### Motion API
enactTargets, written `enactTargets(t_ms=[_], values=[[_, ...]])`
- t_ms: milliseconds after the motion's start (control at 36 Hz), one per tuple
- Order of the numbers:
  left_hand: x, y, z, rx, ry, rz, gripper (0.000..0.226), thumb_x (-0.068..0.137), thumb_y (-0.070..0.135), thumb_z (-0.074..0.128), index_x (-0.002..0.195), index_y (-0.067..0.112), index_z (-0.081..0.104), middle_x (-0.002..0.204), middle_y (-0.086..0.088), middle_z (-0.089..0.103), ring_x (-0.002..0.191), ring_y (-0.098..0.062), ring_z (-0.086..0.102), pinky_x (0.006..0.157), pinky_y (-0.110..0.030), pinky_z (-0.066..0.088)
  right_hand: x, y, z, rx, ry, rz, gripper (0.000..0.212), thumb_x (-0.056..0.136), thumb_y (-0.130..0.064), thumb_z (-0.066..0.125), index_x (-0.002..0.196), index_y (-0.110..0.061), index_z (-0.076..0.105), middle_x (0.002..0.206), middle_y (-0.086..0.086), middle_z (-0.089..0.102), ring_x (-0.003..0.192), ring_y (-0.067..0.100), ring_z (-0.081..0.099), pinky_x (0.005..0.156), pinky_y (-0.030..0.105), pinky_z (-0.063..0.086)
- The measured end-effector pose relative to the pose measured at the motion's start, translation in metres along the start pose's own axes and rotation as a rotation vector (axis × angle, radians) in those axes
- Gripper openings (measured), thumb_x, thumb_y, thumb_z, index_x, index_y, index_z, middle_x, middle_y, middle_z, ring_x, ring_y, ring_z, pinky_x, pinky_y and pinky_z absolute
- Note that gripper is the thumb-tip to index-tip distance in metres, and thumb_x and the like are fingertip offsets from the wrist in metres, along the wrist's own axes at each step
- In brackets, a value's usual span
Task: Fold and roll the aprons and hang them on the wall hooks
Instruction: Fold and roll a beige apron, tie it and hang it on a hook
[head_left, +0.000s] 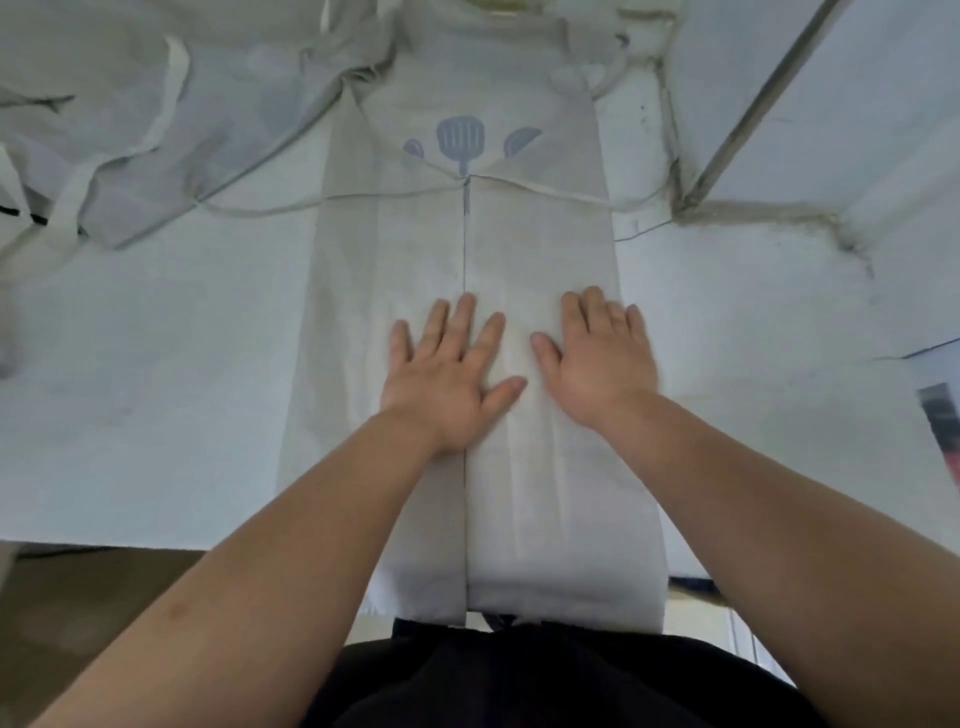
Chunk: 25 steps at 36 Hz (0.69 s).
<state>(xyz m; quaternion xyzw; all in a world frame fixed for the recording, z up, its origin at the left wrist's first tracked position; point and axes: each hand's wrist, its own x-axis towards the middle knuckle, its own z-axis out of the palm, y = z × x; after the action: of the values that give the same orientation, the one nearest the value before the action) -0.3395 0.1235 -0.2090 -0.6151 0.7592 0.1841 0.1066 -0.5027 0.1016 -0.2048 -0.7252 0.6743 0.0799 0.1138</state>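
Folded apron (467, 249) — left hand (447, 374), right hand (597, 364) flat

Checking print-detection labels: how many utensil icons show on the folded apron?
3. On the folded apron, towards its far end: small spoon at left, slotted spatula in the middle, larger spoon at right. The folds overlap them, so more may be hidden.

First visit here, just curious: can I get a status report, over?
Left grip, right grip open, pressing flat on apron. Apron folded into long strip on table, not yet rolled. Tie string lies across it ahead; other aprons heaped left.
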Motion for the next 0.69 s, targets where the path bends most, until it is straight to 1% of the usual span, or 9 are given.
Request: enactTargets(t_ms=[167,306,389,444,472,528,583,639,694], values=[[0.006,-0.007,-0.003,0.067,0.001,0.008,0.073,0.091,0.069,0.010,0.151,0.033,-0.012,0.158,0.000,-0.024,0.146,-0.023,-0.020,0.115,-0.056,-0.008,-0.063,0.013,0.015,-0.008,-0.069,0.050,0.069,0.097,-0.054,0.012,0.152,-0.013,0.002,0.159,0.008,-0.001,0.144,0.028,0.005,0.118,0.042,-0.006],[-0.012,0.004,-0.005,0.109,0.110,-0.004,0.073,0.094,0.065,0.013,0.154,0.024,0.004,0.161,-0.002,-0.012,0.148,-0.026,-0.011,0.114,-0.057,-0.008,-0.113,0.016,0.028,-0.037,-0.032,0.110,0.068,0.097,-0.054,0.011,0.150,-0.011,0.010,0.157,0.008,0.011,0.141,0.029,0.013,0.118,0.044,-0.002],[-0.043,0.007,-0.002,-0.027,0.221,0.070,0.062,0.099,0.052,0.024,0.153,0.020,0.018,0.162,-0.005,0.005,0.148,-0.024,0.007,0.118,-0.046,0.005,-0.123,0.014,0.031,-0.030,0.050,0.142,0.067,0.097,-0.052,0.012,0.149,-0.010,0.017,0.154,0.009,0.022,0.140,0.030,0.020,0.118,0.044,0.002],[-0.067,0.006,0.003,-0.074,0.223,0.169,0.057,0.100,0.046,0.027,0.150,0.020,0.027,0.160,-0.006,0.014,0.146,-0.024,0.016,0.117,-0.042,0.014,-0.122,0.012,0.032,-0.015,0.094,0.159,0.064,0.098,-0.050,0.013,0.147,-0.010,0.023,0.151,0.009,0.030,0.136,0.030,0.028,0.118,0.044,0.007],[-0.077,0.005,0.006,-0.067,0.192,0.197,0.056,0.100,0.046,0.025,0.150,0.021,0.027,0.161,-0.006,0.013,0.146,-0.024,0.015,0.117,-0.042,0.014,-0.120,0.009,0.031,0.000,0.113,0.170,0.063,0.098,-0.050,0.014,0.146,-0.011,0.026,0.148,0.008,0.034,0.134,0.030,0.032,0.118,0.044,0.010],[-0.091,0.002,0.013,-0.017,0.077,0.174,0.057,0.100,0.049,0.019,0.151,0.025,0.020,0.162,-0.003,0.002,0.148,-0.023,0.003,0.118,-0.046,0.008,-0.115,0.003,0.031,0.018,0.157,0.186,0.060,0.099,-0.049,0.018,0.144,-0.011,0.029,0.142,0.010,0.041,0.128,0.032,0.039,0.114,0.044,0.017],[-0.097,-0.002,0.021,0.036,-0.024,0.121,0.062,0.097,0.057,0.013,0.153,0.030,0.005,0.161,0.000,-0.010,0.148,-0.023,-0.009,0.117,-0.052,0.001,-0.114,-0.002,0.031,-0.001,0.188,0.205,0.055,0.100,-0.046,0.023,0.141,-0.011,0.033,0.136,0.012,0.046,0.120,0.033,0.045,0.106,0.042,0.026],[-0.097,-0.008,0.026,0.069,-0.063,0.101,0.064,0.096,0.061,0.008,0.151,0.034,-0.008,0.159,0.003,-0.021,0.146,-0.022,-0.018,0.116,-0.056,-0.004,-0.116,-0.007,0.031,-0.010,0.247,0.216,0.050,0.100,-0.042,0.025,0.134,-0.009,0.041,0.126,0.014,0.051,0.108,0.035,0.051,0.094,0.042,0.033],[-0.094,-0.012,0.027,0.075,-0.062,0.100,0.064,0.096,0.061,0.007,0.150,0.035,-0.013,0.158,0.004,-0.025,0.146,-0.022,-0.021,0.116,-0.056,-0.007,-0.119,-0.012,0.031,0.022,0.299,0.199,0.053,0.096,-0.037,0.018,0.121,-0.004,0.052,0.113,0.017,0.056,0.095,0.036,0.056,0.086,0.041,0.037]])
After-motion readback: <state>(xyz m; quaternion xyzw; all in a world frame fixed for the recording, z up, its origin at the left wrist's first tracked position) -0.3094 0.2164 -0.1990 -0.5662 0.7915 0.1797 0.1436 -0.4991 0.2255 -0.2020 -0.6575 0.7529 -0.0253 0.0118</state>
